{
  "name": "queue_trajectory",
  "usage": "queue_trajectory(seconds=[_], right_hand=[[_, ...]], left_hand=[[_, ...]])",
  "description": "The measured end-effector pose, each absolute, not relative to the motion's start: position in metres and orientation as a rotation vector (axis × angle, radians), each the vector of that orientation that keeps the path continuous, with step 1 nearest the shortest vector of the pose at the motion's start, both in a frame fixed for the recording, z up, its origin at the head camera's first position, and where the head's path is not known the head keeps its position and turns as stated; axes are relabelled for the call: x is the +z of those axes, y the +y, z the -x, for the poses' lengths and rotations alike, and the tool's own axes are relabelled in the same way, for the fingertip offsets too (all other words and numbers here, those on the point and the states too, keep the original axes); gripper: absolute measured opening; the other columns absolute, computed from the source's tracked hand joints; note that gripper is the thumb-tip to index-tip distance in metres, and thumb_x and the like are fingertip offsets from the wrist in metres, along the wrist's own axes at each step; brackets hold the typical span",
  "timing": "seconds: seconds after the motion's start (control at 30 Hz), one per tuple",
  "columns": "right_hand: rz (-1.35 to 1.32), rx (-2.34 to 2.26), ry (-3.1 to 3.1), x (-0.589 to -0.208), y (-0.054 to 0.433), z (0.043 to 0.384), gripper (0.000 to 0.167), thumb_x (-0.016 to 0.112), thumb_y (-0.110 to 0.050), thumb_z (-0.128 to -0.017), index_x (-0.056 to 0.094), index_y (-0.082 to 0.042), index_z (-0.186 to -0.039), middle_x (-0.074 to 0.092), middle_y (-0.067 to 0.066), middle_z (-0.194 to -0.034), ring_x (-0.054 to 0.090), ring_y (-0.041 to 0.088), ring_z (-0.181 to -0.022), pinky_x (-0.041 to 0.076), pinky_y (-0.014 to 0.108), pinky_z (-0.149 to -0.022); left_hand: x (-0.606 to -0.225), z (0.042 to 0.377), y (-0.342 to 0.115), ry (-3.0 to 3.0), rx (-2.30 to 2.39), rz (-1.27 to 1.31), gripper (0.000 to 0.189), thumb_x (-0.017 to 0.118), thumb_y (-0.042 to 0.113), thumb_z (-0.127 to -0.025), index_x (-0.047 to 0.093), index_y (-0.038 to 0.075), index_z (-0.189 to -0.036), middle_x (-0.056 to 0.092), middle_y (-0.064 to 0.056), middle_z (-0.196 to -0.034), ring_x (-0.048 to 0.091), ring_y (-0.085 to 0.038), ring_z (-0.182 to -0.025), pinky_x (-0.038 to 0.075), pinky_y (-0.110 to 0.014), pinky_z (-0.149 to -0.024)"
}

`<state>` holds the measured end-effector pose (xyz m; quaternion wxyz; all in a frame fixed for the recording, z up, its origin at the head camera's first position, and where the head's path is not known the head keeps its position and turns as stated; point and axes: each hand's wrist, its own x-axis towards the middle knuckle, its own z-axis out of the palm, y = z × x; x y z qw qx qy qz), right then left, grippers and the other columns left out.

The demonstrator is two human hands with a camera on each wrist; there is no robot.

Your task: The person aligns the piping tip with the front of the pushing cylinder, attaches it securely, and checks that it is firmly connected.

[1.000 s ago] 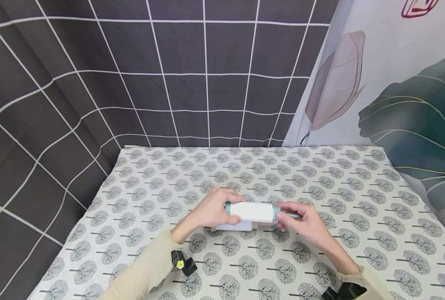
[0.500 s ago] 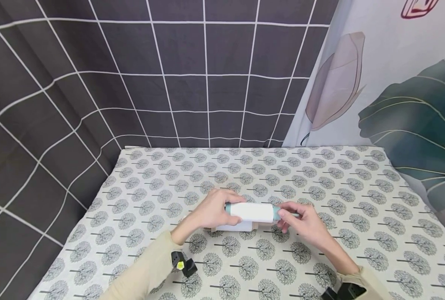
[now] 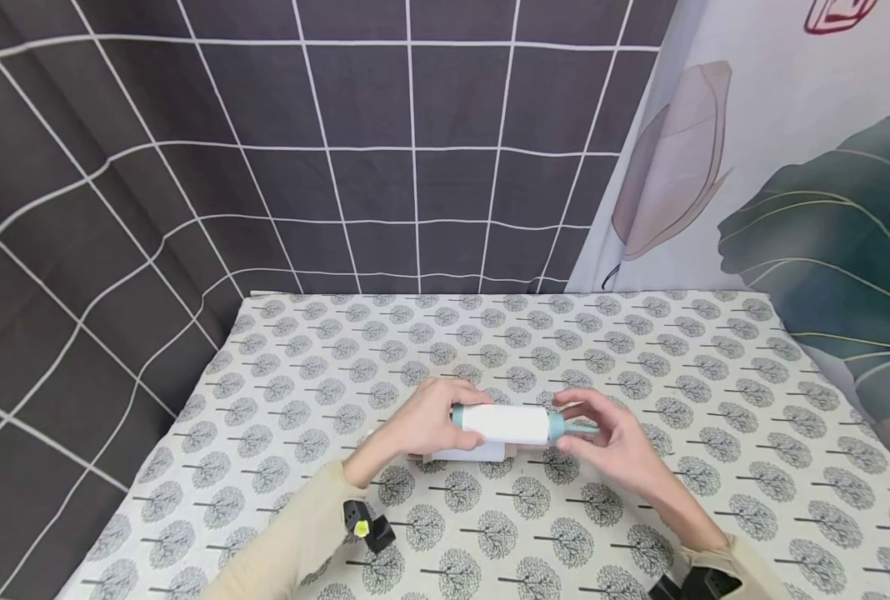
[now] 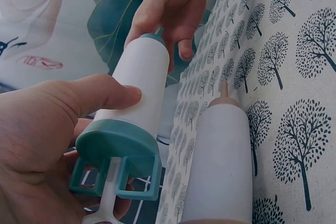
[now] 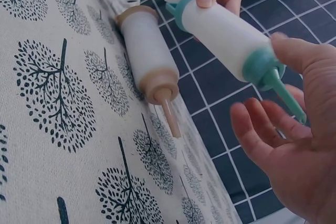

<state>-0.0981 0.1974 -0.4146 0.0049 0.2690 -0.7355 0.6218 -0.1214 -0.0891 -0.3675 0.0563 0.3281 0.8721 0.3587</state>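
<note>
An icing syringe (image 3: 508,423) with a white barrel and teal ends lies level above the table. My left hand (image 3: 436,417) grips it by its rear end, thumb on top of the barrel. In the left wrist view, teal finger loops (image 4: 139,178) and a pale plunger show behind that grip. My right hand (image 3: 616,440) is spread loosely around the teal nozzle (image 5: 283,95); its thumb is by the nozzle cap, while the other fingers stand apart. Below, a second icing syringe (image 5: 149,45), white with tan ends, lies on the cloth.
A tree-print cloth (image 3: 505,342) covers the table. Dark grid-patterned fabric (image 3: 452,183) hangs behind and on the left. At the right hangs a pale curtain (image 3: 775,192) with leaf shapes.
My right fingers have come off the teal nozzle cap and spread wider around the nozzle. The left hand and the teal-ended icing syringe have stayed in place.
</note>
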Motion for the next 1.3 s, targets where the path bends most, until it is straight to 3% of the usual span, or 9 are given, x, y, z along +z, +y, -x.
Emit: queue_trajectory(seconds=[0.07, 0.27, 0.5, 0.83, 1.03, 1.17, 1.3], right_hand=[[-0.924, 1.907, -2.267, -0.4158, 0.1980, 0.0996, 0.050, 0.072, 0.014, -0.078, 0.054, 0.009, -0.124, 0.061, 0.016, -0.120, 0.062, 0.017, -0.104, 0.052, 0.026, -0.090], [-1.064, 1.845, -2.202, -0.4168, 0.1960, 0.1018, 0.043, 0.070, 0.020, -0.075, 0.054, 0.009, -0.115, 0.062, 0.016, -0.113, 0.061, 0.021, -0.098, 0.049, 0.023, -0.091], [-0.970, 1.804, -2.291, -0.4191, 0.1968, 0.0998, 0.039, 0.071, 0.016, -0.077, 0.059, 0.001, -0.111, 0.065, 0.010, -0.111, 0.063, 0.018, -0.099, 0.050, 0.022, -0.090], [-0.883, 1.896, -2.319, -0.4178, 0.1970, 0.0977, 0.035, 0.070, 0.012, -0.083, 0.061, 0.004, -0.116, 0.066, 0.014, -0.113, 0.066, 0.017, -0.099, 0.056, 0.030, -0.081], [-0.848, 1.898, -2.341, -0.4178, 0.1966, 0.0972, 0.031, 0.068, 0.010, -0.086, 0.061, 0.008, -0.115, 0.067, 0.016, -0.111, 0.067, 0.014, -0.098, 0.055, 0.029, -0.082], [-0.834, 1.876, -2.366, -0.4187, 0.1969, 0.0975, 0.028, 0.066, 0.008, -0.088, 0.062, 0.009, -0.115, 0.067, 0.017, -0.110, 0.067, 0.014, -0.096, 0.055, 0.028, -0.081], [-0.805, 1.896, -2.399, -0.4186, 0.1981, 0.0973, 0.026, 0.065, 0.004, -0.091, 0.061, 0.011, -0.116, 0.069, 0.016, -0.104, 0.069, 0.024, -0.086, 0.058, 0.030, -0.075]], left_hand=[[-0.3683, 0.1220, -0.0894, 2.648, 1.088, -0.994, 0.044, 0.084, 0.008, -0.072, 0.074, 0.007, -0.115, 0.072, -0.002, -0.112, 0.059, -0.011, -0.093, 0.041, -0.043, -0.091], [-0.3690, 0.1231, -0.0901, 2.642, 1.086, -0.978, 0.045, 0.084, 0.008, -0.072, 0.073, 0.008, -0.115, 0.071, -0.001, -0.112, 0.058, -0.009, -0.091, 0.041, -0.041, -0.089], [-0.3684, 0.1227, -0.0903, 2.636, 1.099, -0.986, 0.045, 0.084, 0.007, -0.071, 0.074, 0.007, -0.115, 0.072, -0.002, -0.112, 0.058, -0.009, -0.089, 0.043, -0.038, -0.085], [-0.3675, 0.1221, -0.0907, 2.643, 1.101, -0.983, 0.042, 0.084, 0.007, -0.072, 0.074, 0.007, -0.113, 0.072, -0.001, -0.110, 0.058, -0.009, -0.087, 0.044, -0.037, -0.082], [-0.3674, 0.1217, -0.0904, 2.626, 1.120, -0.971, 0.043, 0.084, 0.005, -0.071, 0.074, 0.006, -0.113, 0.072, -0.003, -0.111, 0.058, -0.009, -0.087, 0.047, -0.034, -0.079], [-0.3666, 0.1212, -0.0902, 2.639, 1.099, -0.968, 0.043, 0.085, 0.007, -0.071, 0.074, 0.007, -0.113, 0.072, -0.002, -0.112, 0.058, -0.009, -0.089, 0.044, -0.036, -0.082], [-0.3660, 0.1208, -0.0901, 2.660, 1.065, -0.973, 0.044, 0.085, 0.009, -0.071, 0.075, 0.009, -0.113, 0.072, 0.000, -0.111, 0.058, -0.009, -0.090, 0.040, -0.040, -0.088]])
